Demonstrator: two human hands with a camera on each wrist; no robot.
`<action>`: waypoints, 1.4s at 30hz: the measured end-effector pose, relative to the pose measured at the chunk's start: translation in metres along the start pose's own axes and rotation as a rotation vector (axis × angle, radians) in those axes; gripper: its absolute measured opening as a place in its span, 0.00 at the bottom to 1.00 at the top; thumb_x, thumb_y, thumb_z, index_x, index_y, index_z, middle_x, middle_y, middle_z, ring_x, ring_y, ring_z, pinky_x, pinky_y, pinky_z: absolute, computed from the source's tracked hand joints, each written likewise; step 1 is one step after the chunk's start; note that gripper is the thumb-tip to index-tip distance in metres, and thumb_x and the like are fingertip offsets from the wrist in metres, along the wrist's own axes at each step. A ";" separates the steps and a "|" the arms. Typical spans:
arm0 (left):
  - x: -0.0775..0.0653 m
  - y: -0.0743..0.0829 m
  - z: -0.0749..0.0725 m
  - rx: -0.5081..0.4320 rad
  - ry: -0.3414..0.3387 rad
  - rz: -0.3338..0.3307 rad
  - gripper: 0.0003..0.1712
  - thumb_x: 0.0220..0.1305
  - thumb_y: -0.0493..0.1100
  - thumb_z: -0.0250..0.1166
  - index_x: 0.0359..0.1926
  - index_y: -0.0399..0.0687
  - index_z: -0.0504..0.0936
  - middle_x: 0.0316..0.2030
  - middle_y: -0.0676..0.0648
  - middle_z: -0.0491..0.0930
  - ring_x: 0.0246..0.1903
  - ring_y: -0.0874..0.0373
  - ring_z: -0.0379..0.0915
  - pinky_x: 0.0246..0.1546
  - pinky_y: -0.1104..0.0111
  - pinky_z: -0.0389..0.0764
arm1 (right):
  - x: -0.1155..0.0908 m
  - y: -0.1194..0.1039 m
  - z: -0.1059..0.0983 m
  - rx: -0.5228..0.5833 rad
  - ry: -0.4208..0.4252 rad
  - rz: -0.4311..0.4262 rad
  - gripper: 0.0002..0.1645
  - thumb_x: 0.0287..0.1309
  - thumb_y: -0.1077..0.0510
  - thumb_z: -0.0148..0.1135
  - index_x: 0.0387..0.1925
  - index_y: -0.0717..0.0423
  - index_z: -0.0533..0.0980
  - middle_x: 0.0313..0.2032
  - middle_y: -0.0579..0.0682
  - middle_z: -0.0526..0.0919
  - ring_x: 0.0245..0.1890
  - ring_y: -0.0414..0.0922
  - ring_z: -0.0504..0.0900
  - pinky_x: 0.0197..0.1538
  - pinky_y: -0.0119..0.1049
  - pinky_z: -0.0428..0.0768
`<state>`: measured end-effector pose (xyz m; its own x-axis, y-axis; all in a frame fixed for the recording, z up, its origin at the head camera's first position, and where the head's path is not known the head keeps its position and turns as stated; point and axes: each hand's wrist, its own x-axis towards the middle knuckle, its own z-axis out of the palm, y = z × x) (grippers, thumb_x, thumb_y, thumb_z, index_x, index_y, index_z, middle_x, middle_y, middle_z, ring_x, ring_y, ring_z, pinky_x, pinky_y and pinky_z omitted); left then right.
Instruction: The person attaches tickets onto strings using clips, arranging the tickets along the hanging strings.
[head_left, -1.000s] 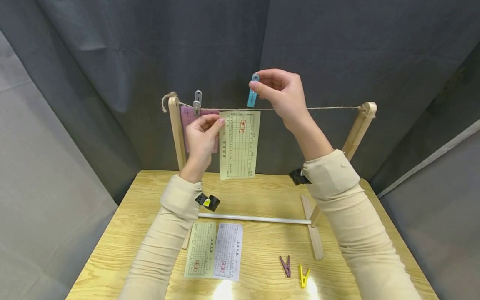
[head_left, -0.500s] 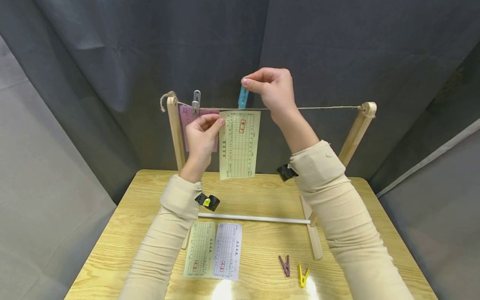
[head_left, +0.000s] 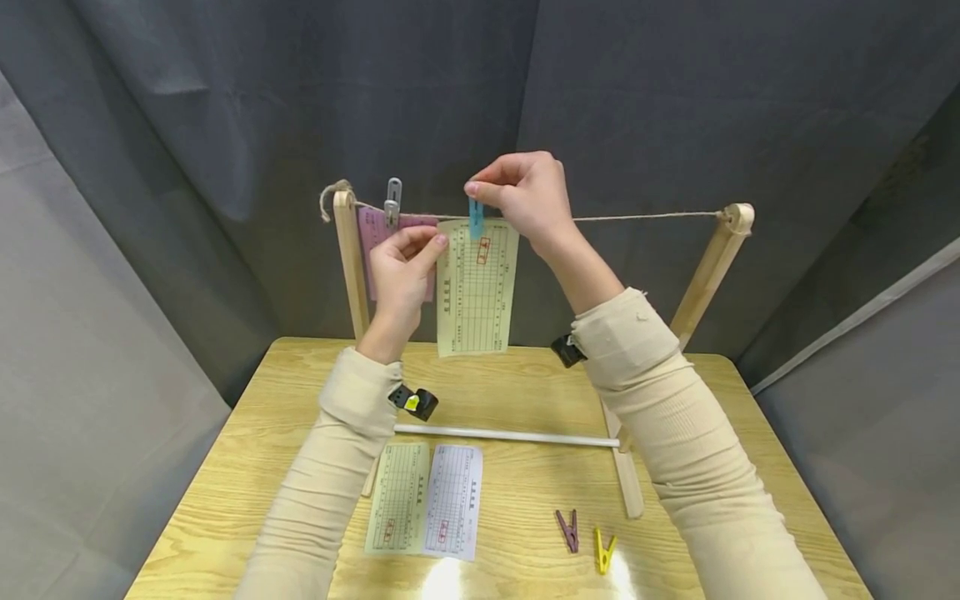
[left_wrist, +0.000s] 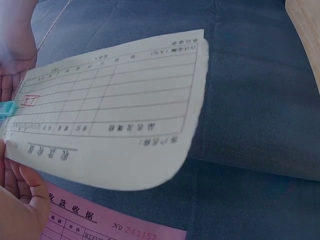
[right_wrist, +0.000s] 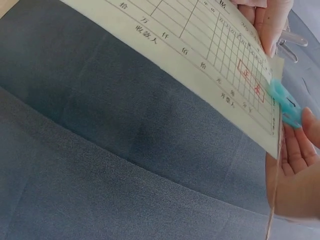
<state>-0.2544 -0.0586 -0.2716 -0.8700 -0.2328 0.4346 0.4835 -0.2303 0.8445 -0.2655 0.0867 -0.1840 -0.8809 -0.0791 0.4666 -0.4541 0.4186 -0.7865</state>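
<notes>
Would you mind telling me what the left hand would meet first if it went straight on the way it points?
Besides the paper it pinches, the left hand would probably meet the blue clip first, held in the right hand, though depth is unclear.

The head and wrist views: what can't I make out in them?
Head: fine print on the raised rectangular pale-yellow paper slip, too small.
Head: top of the slim blue plastic clothespin, covered by the right grip.
Left wrist: remainder of the pink rectangular paper slip, cut off by the bottom edge.
</notes>
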 end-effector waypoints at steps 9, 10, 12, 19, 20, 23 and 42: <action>0.000 -0.001 0.000 -0.007 0.007 -0.005 0.04 0.53 0.28 0.64 0.28 0.39 0.80 0.22 0.54 0.78 0.22 0.64 0.72 0.23 0.76 0.73 | -0.005 -0.001 0.000 -0.055 -0.040 0.002 0.12 0.51 0.56 0.66 0.35 0.60 0.83 0.31 0.51 0.84 0.29 0.41 0.81 0.34 0.30 0.77; 0.000 0.000 0.000 -0.011 0.007 -0.006 0.04 0.53 0.28 0.64 0.28 0.38 0.80 0.22 0.54 0.78 0.22 0.64 0.72 0.23 0.76 0.73 | -0.005 -0.001 0.000 -0.057 -0.047 0.000 0.12 0.52 0.56 0.65 0.36 0.61 0.82 0.31 0.52 0.84 0.29 0.41 0.82 0.34 0.30 0.78; 0.000 0.000 0.000 -0.016 0.006 -0.007 0.04 0.53 0.28 0.64 0.28 0.38 0.80 0.21 0.54 0.78 0.22 0.64 0.72 0.22 0.76 0.73 | -0.007 -0.002 0.000 -0.058 -0.060 0.002 0.14 0.52 0.55 0.65 0.37 0.61 0.82 0.33 0.52 0.84 0.29 0.42 0.83 0.35 0.31 0.79; 0.000 -0.001 -0.002 -0.018 0.001 -0.009 0.05 0.53 0.29 0.64 0.27 0.42 0.80 0.21 0.54 0.79 0.22 0.64 0.72 0.23 0.75 0.74 | -0.010 -0.001 -0.002 -0.049 -0.087 0.027 0.19 0.51 0.53 0.66 0.42 0.60 0.81 0.36 0.51 0.84 0.32 0.41 0.83 0.37 0.31 0.78; 0.000 -0.002 -0.002 -0.019 0.001 -0.009 0.06 0.53 0.29 0.64 0.27 0.42 0.80 0.21 0.54 0.79 0.22 0.64 0.72 0.23 0.75 0.74 | -0.011 -0.001 -0.002 -0.049 -0.088 0.031 0.19 0.51 0.53 0.66 0.42 0.60 0.80 0.36 0.51 0.84 0.32 0.41 0.83 0.38 0.31 0.78; 0.000 -0.001 -0.002 -0.016 0.001 -0.013 0.06 0.53 0.29 0.64 0.27 0.42 0.79 0.21 0.54 0.79 0.22 0.64 0.72 0.23 0.75 0.74 | -0.011 -0.001 -0.002 -0.053 -0.092 0.036 0.20 0.50 0.52 0.66 0.44 0.60 0.80 0.38 0.50 0.84 0.34 0.41 0.82 0.38 0.31 0.77; -0.002 -0.004 -0.006 0.026 0.009 -0.015 0.04 0.54 0.29 0.64 0.32 0.31 0.80 0.24 0.51 0.79 0.23 0.63 0.72 0.24 0.75 0.73 | -0.024 0.008 -0.010 0.213 0.075 -0.006 0.18 0.50 0.57 0.66 0.43 0.63 0.79 0.37 0.54 0.84 0.32 0.41 0.81 0.40 0.33 0.78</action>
<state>-0.2537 -0.0629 -0.2776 -0.8760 -0.2385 0.4191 0.4677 -0.2087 0.8589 -0.2468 0.1009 -0.1977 -0.8692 -0.0098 0.4943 -0.4844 0.2169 -0.8475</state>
